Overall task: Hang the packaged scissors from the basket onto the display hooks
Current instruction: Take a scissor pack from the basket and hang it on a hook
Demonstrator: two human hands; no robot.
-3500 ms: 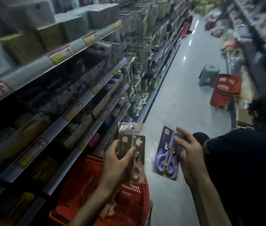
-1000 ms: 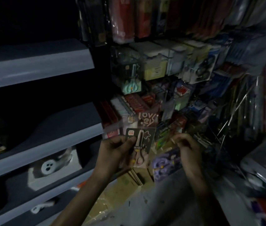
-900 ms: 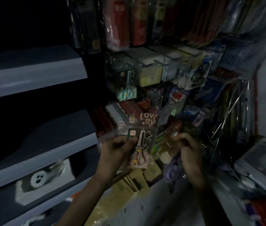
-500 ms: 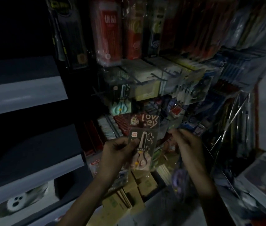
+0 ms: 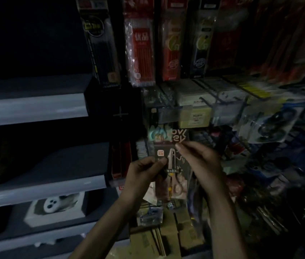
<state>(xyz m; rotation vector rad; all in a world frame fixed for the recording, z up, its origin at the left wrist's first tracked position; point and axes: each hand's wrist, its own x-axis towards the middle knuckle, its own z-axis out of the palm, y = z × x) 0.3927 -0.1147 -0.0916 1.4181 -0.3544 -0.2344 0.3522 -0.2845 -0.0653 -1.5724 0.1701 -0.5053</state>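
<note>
The scissors pack [image 5: 174,171] sits just under a hanging teal-handled pack [image 5: 158,133]; left hand [image 5: 144,174] fingers clamp its left edge, right hand [image 5: 201,162] fingers pinch its top edge. Dark open gap leftward.

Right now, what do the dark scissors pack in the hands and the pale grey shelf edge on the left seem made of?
The dark scissors pack: printed card, apparently under clear glossy plastic; faint glare over the print. The pale grey shelf edge: probably painted metal, semi-gloss; a light streak runs along it.
</note>
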